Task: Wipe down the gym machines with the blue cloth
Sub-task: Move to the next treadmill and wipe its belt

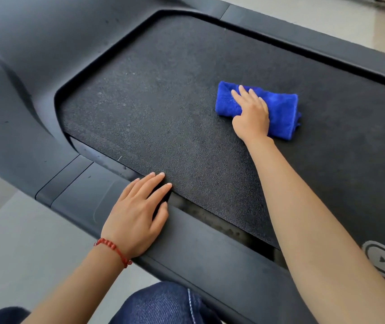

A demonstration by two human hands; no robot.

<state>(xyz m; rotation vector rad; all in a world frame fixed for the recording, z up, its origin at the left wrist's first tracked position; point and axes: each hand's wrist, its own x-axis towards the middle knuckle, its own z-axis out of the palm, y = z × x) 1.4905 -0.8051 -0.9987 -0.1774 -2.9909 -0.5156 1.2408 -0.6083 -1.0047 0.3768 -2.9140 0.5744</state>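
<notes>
My right hand (251, 115) presses flat, fingers straight, on the folded blue microfibre cloth (278, 108); it could unroll across the gritty black textured treadmill belt (163, 113). My left hand (137, 213), fingers relaxed, braces on the dark grey plastic side rail (201, 249), and the belt might shift under it.

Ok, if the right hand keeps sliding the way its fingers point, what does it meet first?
Likely the raised dark frame at the head of the treadmill belt. The right hand presses the blue cloth flat; only bare belt shows ahead before that rim.
</notes>
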